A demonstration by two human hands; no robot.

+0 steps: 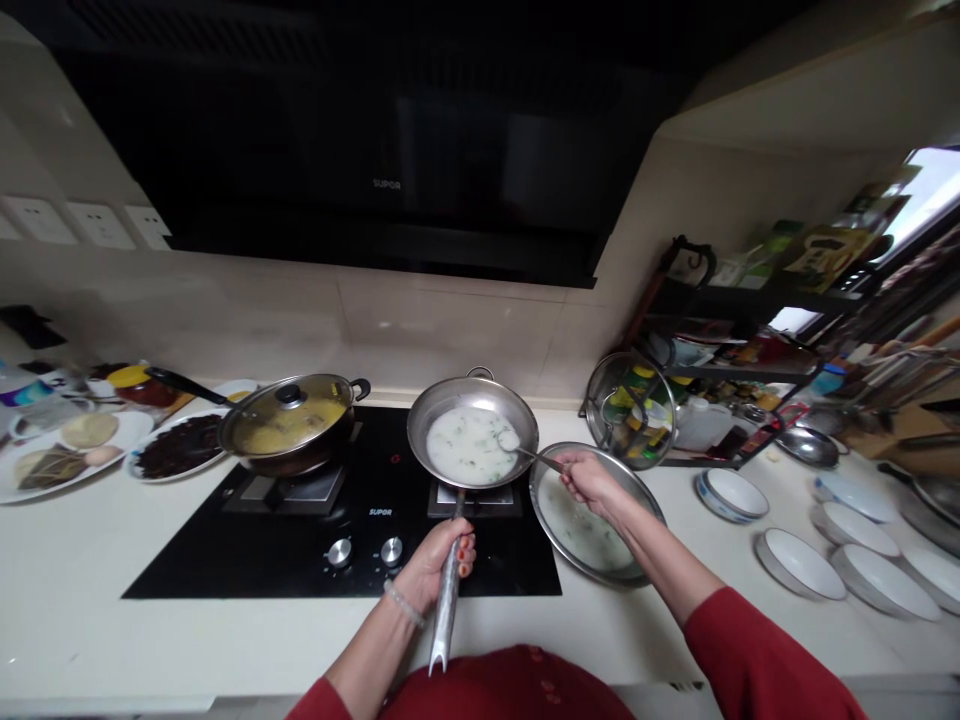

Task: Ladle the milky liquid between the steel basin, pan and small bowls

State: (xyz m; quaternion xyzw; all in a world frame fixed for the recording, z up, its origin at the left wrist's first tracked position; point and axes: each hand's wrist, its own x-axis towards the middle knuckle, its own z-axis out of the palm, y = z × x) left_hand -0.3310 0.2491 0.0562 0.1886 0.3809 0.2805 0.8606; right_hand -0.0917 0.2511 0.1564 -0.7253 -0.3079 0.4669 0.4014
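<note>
Left fingers (pixel 466 556) clench the pan's (pixel 519 412) handle (pixel 445 607); right fingers (pixel 571 480) grip a ladle (pixel 538 458) inside the pan, best moved gently.

Kitchen: range hood (pixel 387 130) above cooktop (pixel 292 550), metal pan (pixel 480 393), condiment rack (pixel 750 300), bowls (pixel 801 565) on pale counter (pixel 187 645).

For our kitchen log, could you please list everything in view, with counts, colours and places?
Hood: 1, black, overhead
Stove: 1, black, below hood
Wok: 1, silver, over right burner
Ladle: 1, silver, in wok
Lidded pan: 1, brown, over left burner
Basin: 1, silver, right of stove
Plates: at least 2, white, left
Jar: 1, yellow-lidded, behind plates
Rack: 1, black, right
Glass lid: 1, clear, before rack
Bowls: several, white, right
Small items: many, mixed, on rack
Left hand: 1, red-sleeved, on wok handle
Right hand: 1, red-sleeved, on ladle
</note>
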